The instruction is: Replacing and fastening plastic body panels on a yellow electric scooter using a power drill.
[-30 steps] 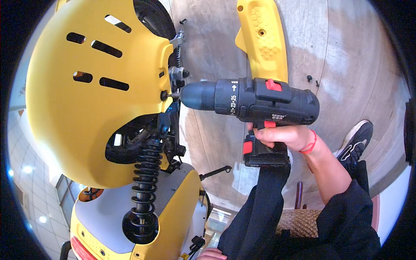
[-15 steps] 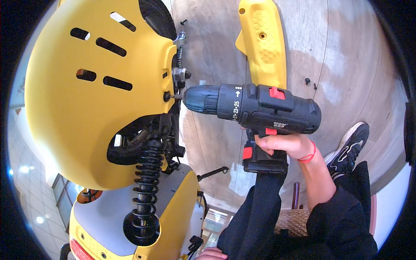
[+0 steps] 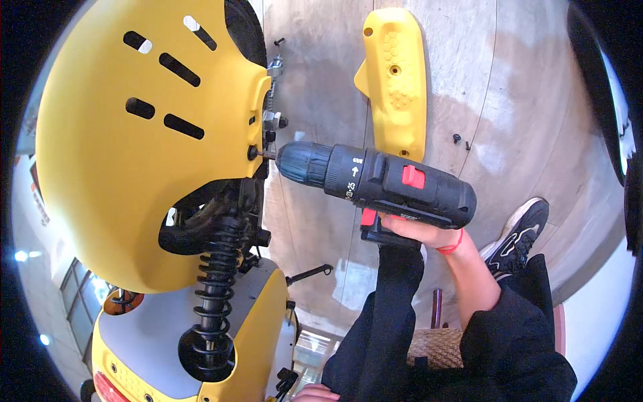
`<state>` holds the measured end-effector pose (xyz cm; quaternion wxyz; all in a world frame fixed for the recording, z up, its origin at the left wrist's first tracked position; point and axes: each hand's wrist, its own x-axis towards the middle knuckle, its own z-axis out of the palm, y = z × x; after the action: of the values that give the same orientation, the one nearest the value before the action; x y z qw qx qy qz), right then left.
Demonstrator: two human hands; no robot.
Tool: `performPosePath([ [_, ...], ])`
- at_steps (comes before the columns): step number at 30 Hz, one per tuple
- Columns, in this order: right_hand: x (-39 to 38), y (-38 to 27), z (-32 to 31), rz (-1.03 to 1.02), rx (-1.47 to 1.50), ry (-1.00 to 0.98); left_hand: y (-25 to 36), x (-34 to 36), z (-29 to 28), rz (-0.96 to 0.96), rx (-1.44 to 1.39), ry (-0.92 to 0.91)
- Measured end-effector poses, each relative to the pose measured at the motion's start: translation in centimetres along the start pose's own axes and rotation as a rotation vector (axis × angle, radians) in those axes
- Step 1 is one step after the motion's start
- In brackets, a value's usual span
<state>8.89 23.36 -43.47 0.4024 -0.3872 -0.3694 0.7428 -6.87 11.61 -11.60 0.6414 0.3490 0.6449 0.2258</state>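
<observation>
My right hand [image 3: 423, 231] is closed around the handle of a black cordless drill [image 3: 395, 184] with red switches. The drill lies roughly level, its chuck to the left and its rear end slightly lower. Its bit [image 3: 268, 155] meets a black screw [image 3: 252, 153] at the edge of a large slotted yellow fender [image 3: 134, 181]. Below the fender is a black coil-spring shock absorber [image 3: 216, 295] on a yellow and grey vehicle body [image 3: 154, 331]. Only part of my left hand [image 3: 317, 394] shows at the bottom edge beside my leg; its grip is not visible.
A long yellow cover panel [image 3: 400, 87] lies on the wood-look floor behind the drill. Two small black screws [image 3: 457, 139] are to its right. A black tyre [image 3: 245, 30] shows behind the fender. My shoe [image 3: 519, 234] stands at the right, and a woven seat [image 3: 435, 348] is below.
The drill's rear end has dropped and the tool now tilts slightly down to the right, its bit still at the screw. The view has shifted a little; my right hand keeps its grip.
</observation>
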Motion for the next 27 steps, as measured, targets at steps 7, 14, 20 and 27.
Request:
performPosePath([
  [7,0.4,-2.9,-5.8,0.741,0.716,-0.069,-1.1,0.0,-0.1,0.010,-0.016,-0.046],
  [14,0.3,-7.9,-8.2,0.257,0.007,0.643,0.0,0.0,-0.3,-0.007,0.000,-0.051],
  [20,2.1,-8.6,-12.3,0.091,-1.036,0.811,0.5,0.1,-0.2,-0.024,0.023,-0.077],
  [27,5.4,-6.6,-15.7,0.082,-1.342,0.749,0.7,-0.3,-0.4,-0.091,0.038,-0.064],
])
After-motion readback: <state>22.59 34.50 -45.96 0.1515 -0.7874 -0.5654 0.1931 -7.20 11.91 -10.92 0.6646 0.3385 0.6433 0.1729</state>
